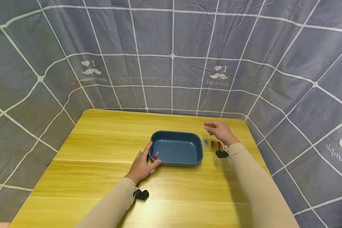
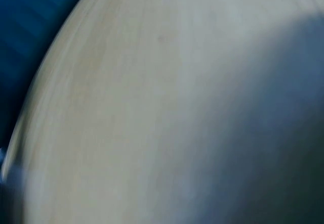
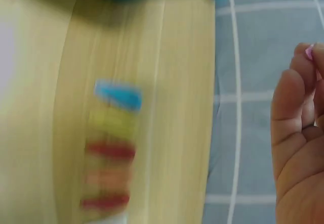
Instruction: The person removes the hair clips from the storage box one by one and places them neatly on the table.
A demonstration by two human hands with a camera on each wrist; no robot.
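A dark blue rectangular plastic basin [image 1: 176, 152] sits on the table, with a red hair clip [image 1: 155, 155] lying in its near left corner. My left hand [image 1: 141, 166] rests against that corner from outside, fingers along the left side and thumb at the front rim. Beyond the basin's right end, my right hand [image 1: 220, 131] is raised and pinches a small pink hair clip [image 3: 309, 52] between thumb and fingertips. Below this hand, a row of hair clips [image 1: 212, 144] in blue, yellow, red and orange lies on the table, partly hidden by the wrist.
The yellow wood-grain table [image 1: 108, 136] has its far edge against a grey curtain [image 1: 156, 69] with white grid lines, which also hangs at both sides. A black wrist camera [image 1: 141, 194] sits at the left cuff and another black camera [image 1: 222, 154] at the right.
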